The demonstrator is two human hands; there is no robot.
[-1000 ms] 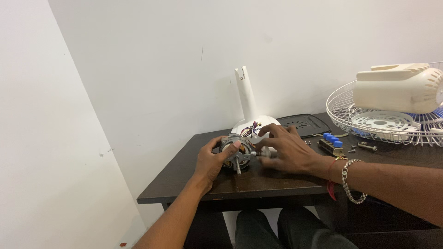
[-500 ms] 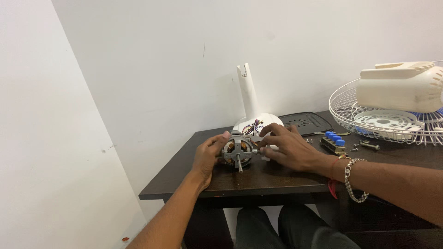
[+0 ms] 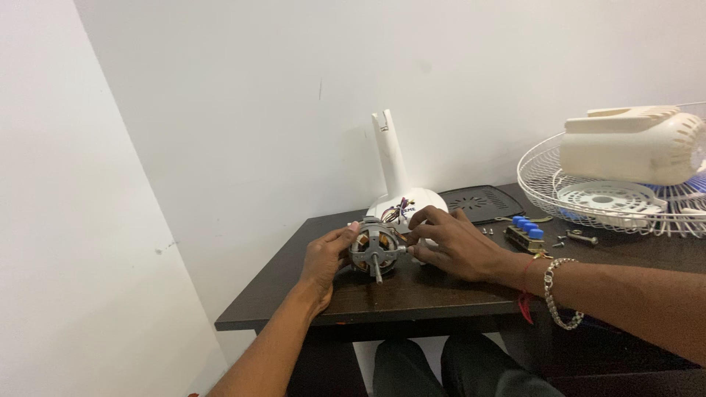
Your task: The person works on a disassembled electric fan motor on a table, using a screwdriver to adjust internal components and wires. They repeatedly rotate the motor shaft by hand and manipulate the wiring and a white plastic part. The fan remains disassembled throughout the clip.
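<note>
Motor (image 3: 376, 248) on the table (image 3: 294, 294), set between both hands, shaft pointing toward the camera and slightly down. Left hand (image 3: 327, 257) cupped against the motor's left side, fingers curled onto the casing, thumb up near the top edge. Right hand (image 3: 450, 242) pressed to the motor's right side, fingers bent and spread, fingertips at the casing (exact grip there too small to make out). Copper windings visible inside the metal frame.

Just behind the hands, a white stand (image 3: 401, 184) with its neck rising upright and a bundle of coloured wires (image 3: 397, 213) spilling from the base toward the motor. Behind the right hand, a dark flat plate (image 3: 482, 202). Right of the right hand, a switch block (image 3: 526, 231) with blue buttons, then loose screws (image 3: 577, 237). Farther right, a wire grille (image 3: 544, 184) lying flat, with a cream housing (image 3: 632, 143) resting on top. Bead bracelet (image 3: 557, 294) and red thread on the right wrist.
</note>
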